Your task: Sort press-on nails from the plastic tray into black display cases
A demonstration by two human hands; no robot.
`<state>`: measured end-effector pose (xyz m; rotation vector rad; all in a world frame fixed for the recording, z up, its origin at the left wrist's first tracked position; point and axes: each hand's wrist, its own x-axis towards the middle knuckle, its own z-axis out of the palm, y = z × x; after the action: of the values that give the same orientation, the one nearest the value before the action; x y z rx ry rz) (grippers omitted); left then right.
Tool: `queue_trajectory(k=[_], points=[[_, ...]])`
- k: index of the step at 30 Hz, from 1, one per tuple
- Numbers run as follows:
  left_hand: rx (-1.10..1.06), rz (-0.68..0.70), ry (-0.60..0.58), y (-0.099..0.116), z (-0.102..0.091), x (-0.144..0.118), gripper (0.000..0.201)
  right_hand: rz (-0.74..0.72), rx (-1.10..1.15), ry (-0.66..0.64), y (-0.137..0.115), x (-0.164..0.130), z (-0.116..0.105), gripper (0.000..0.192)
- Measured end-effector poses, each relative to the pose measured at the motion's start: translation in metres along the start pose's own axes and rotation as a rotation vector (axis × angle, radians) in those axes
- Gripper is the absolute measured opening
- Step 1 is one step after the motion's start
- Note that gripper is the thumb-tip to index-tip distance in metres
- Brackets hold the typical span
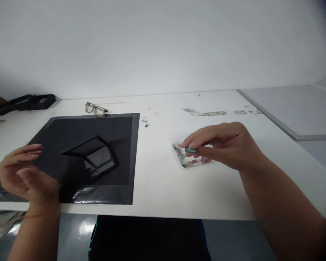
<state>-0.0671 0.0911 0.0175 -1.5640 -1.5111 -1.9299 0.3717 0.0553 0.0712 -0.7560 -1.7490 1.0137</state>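
Note:
My right hand (222, 145) pinches a small, shiny green piece (190, 149) between thumb and fingers. Just below is a clear shallow tray (185, 166) of several green and pink pieces, partly covered by that hand. At the left, my left hand (29, 174) hovers over the black mat (111, 194) with its fingers apart and nothing in them. An open black folding case (100, 159) with a pale, reflective inner panel stands on the mat, to the right of my left hand.
Eyeglasses (96, 110) lie behind the mat. A black device (29, 102) rests at the back left. Tiny shiny bits (146, 123) are scattered on the white table (157, 188). A grey-edged panel (293, 112) lies at the right, and a wall rises behind.

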Motion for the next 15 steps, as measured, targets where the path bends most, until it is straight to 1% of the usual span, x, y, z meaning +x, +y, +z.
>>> queue_trajectory(k=[2, 3, 4, 7, 10, 13, 15], points=[[-0.087, 0.036, 0.115, -0.001, 0.0, 0.003, 0.057, -0.047, 0.081, -0.006, -0.003, 0.001, 0.005, 0.021], [-0.131, 0.06, 0.152, -0.001, 0.0, 0.003, 0.053, -0.059, 0.108, -0.011, -0.005, 0.002, 0.008, 0.021], [-0.16, 0.074, 0.158, -0.001, 0.0, 0.003, 0.051, -0.067, 0.129, -0.016, -0.006, 0.002, 0.011, 0.021], [-0.215, 0.092, 0.104, 0.004, -0.001, -0.002, 0.047, -0.066, 0.164, -0.014, -0.01, 0.002, 0.021, 0.02], [-0.266, 0.117, 0.035, 0.014, -0.002, -0.008, 0.04, -0.032, 0.223, 0.004, -0.016, 0.005, 0.036, 0.019], [-0.316, 0.214, 0.042, 0.023, -0.003, -0.012, 0.036, -0.007, 0.314, 0.002, -0.026, 0.01, 0.057, 0.018], [-0.336, 0.31, 0.047, 0.026, -0.006, -0.015, 0.039, 0.023, 0.406, -0.061, -0.033, 0.014, 0.071, 0.02]])
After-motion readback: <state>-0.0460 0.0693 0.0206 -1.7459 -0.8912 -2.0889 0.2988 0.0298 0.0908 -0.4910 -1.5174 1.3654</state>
